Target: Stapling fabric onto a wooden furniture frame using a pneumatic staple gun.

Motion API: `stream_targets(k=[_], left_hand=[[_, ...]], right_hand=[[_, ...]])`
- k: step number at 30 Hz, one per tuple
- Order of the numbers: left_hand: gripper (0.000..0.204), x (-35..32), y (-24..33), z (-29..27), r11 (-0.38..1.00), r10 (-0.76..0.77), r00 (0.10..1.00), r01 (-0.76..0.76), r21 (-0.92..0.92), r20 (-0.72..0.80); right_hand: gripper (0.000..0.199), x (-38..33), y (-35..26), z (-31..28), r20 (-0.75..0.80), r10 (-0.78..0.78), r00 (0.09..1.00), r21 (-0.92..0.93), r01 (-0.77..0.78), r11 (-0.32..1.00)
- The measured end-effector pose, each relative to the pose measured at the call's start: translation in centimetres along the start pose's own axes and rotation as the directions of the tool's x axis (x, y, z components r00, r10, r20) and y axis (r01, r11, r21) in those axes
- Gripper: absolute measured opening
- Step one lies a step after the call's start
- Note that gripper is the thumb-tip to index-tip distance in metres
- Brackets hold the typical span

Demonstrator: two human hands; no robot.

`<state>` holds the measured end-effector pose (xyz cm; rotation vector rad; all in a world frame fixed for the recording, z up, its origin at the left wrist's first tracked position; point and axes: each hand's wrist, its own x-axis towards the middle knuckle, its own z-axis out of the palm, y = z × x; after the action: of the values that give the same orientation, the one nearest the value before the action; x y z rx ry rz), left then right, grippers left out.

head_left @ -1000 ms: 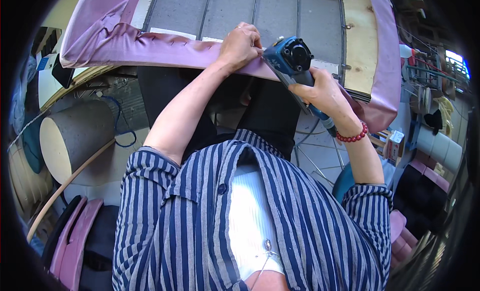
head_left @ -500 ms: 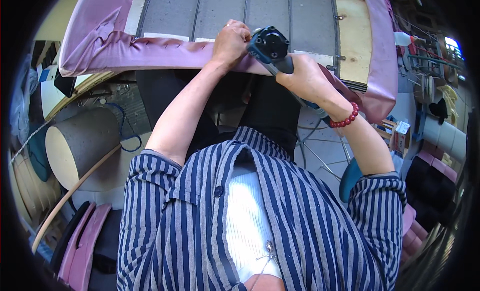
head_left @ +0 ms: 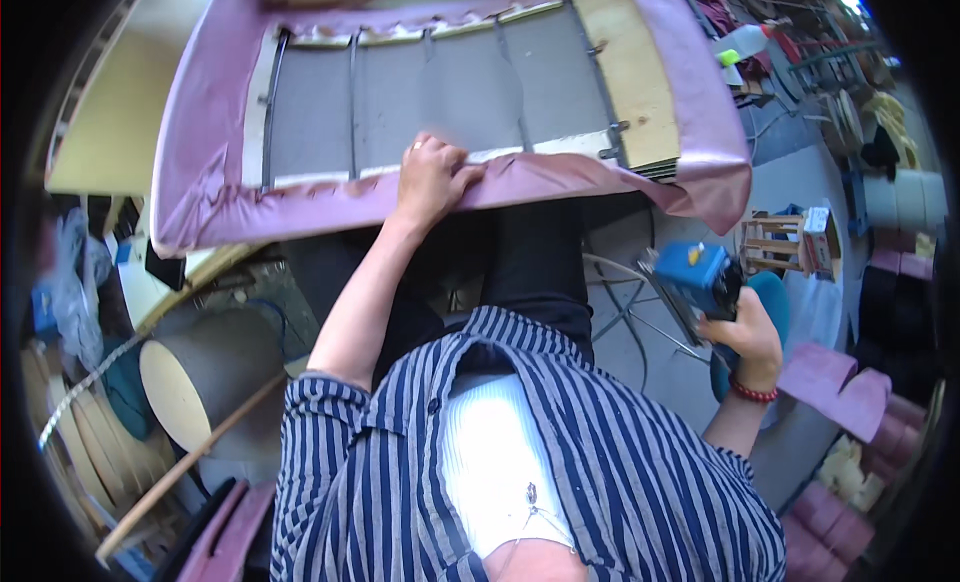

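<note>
A padded furniture frame wrapped in pink fabric (head_left: 330, 210) lies across my lap, its underside up. Grey backing (head_left: 390, 97) crossed by dark straps shows within the wooden border. My left hand (head_left: 430, 182) is at the near edge, fingers bent and closed on the folded pink fabric; part of the grip is hidden. Away to the right of the frame, my right hand (head_left: 748, 334) is wrapped around the handle of a blue and black staple gun (head_left: 692, 267). The gun is apart from the fabric.
A grey cylinder (head_left: 175, 387) with a pale end lies at the left, a wooden strip (head_left: 190, 467) beside it. At the right are a small wooden rack (head_left: 772, 244) and pink padded pieces (head_left: 835, 382). A bottle (head_left: 742, 44) stands beyond the frame's far right.
My right hand has carried the staple gun from the fabric edge down and right. My left hand stays at the near edge. The frame sits tilted differently in view, showing its far side.
</note>
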<state>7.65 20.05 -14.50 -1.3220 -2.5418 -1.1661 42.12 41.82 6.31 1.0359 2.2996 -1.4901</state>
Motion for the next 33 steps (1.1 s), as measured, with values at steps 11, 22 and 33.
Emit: stream_targets(k=[11,22,33], left_hand=[[0.015,0.7,1.2,0.7,1.000,-0.009,1.000,0.009,0.022,-0.027],[0.009,-0.3,3.0,0.8,0.989,-0.097,0.995,0.094,0.118,0.015],[0.050,-1.0,7.1,2.1,0.997,-0.071,0.992,0.070,-0.008,-0.102]], right_hand=[[0.021,7.7,11.9,-6.8,-0.449,0.019,0.893,0.616,0.294,0.731],[0.066,33.0,0.6,-1.4,-0.423,-0.553,0.718,-0.623,0.213,0.753],[0.034,32.5,-2.8,5.5,-0.576,-0.678,0.457,-0.303,0.651,0.696]])
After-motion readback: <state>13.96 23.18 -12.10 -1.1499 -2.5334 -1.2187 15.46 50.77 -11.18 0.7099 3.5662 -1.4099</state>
